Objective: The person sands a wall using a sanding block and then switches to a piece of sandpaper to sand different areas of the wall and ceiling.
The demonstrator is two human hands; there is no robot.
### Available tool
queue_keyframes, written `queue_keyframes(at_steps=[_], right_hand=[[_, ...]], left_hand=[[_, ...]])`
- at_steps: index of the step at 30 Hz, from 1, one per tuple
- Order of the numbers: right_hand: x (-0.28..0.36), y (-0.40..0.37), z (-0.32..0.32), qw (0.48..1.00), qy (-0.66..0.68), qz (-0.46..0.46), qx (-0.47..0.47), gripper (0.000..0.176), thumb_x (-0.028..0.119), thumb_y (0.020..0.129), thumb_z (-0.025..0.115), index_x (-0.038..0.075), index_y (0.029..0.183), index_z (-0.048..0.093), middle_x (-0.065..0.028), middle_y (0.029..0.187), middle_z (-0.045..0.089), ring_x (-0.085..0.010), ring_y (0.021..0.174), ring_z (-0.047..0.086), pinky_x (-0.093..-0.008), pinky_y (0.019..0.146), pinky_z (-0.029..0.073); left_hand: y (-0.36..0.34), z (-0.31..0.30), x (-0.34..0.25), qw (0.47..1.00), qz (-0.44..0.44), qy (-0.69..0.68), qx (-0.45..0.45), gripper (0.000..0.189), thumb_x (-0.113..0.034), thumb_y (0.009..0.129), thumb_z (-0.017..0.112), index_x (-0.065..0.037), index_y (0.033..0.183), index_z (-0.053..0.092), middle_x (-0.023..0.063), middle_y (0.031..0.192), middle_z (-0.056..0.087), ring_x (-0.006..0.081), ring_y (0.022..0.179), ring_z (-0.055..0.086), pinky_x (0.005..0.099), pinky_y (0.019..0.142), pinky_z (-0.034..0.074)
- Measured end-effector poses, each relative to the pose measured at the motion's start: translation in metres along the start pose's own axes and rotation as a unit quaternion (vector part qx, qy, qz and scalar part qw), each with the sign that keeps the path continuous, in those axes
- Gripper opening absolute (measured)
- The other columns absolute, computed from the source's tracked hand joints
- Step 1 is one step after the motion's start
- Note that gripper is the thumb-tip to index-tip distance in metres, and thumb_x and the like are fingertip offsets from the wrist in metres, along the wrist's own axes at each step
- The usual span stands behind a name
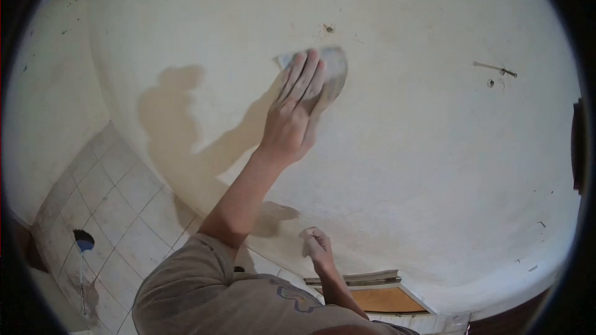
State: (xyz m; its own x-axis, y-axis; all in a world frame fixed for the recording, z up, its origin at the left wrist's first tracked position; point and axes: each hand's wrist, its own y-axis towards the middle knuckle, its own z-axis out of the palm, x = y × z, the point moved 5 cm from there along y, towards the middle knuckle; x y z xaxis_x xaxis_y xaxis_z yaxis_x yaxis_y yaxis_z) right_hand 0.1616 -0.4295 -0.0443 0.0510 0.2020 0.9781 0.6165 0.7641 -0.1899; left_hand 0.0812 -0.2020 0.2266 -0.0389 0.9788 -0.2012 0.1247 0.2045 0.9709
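My left hand is stretched up against the pale plastered wall, fingers laid flat over a grey piece of sandpaper. A lighter corner of the sheet sticks out left of the fingertips, and both sheet and fingers are slightly blurred. White dust coats the fingers. Lower down, in front of my chest, my right hand is curled closed and dusty, apart from the left. Whatever its fingers may hold is hidden.
Above the left hand is a small plugged hole. To the right, a metal piece juts from the wall near another hole. Lower left are tiles with a dark round opening. A frame with an orange-brown panel lies below.
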Motion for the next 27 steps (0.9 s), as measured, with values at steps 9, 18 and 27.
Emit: queue_keyframes(at_steps=[9, 18, 27], right_hand=[[-0.002, 0.004, -0.015, 0.991, 0.098, -0.092, 0.020, 0.007, 0.012, 0.100, 0.059, 0.007, 0.104, 0.061, 0.0038, 0.075, 0.053, -0.0069, 0.056, 0.047, -0.0261, 0.050, 0.040], [-0.014, 0.006, -0.008, 0.988, 0.074, -0.108, 0.076, 0.005, 0.010, 0.100, 0.061, 0.007, 0.103, 0.063, 0.0025, 0.074, 0.056, -0.0063, 0.058, 0.050, -0.0241, 0.053, 0.040], [-0.030, 0.001, -0.024, 0.981, 0.137, -0.020, 0.137, 0.009, 0.006, 0.091, 0.061, 0.004, 0.099, 0.059, -0.0009, 0.071, 0.054, -0.0084, 0.056, 0.046, -0.0264, 0.052, 0.038]], left_hand=[[0.087, -0.017, -0.012, 0.997, 0.055, 0.052, -0.009, 0.069, 0.001, 0.093, 0.050, -0.001, 0.160, 0.031, 0.0172, 0.167, 0.028, 0.0358, 0.155, 0.026, 0.0480, 0.127, 0.026], [-0.024, 0.010, -0.012, 0.999, 0.002, 0.037, 0.003, 0.061, -0.004, 0.097, 0.047, 0.004, 0.156, 0.036, 0.0259, 0.164, 0.031, 0.0463, 0.152, 0.027, 0.0509, 0.125, 0.026], [0.101, -0.012, -0.012, 0.994, 0.072, 0.056, -0.058, 0.054, -0.013, 0.107, 0.040, 0.000, 0.159, 0.032, 0.0240, 0.165, 0.030, 0.0417, 0.155, 0.025, 0.0471, 0.126, 0.023]])
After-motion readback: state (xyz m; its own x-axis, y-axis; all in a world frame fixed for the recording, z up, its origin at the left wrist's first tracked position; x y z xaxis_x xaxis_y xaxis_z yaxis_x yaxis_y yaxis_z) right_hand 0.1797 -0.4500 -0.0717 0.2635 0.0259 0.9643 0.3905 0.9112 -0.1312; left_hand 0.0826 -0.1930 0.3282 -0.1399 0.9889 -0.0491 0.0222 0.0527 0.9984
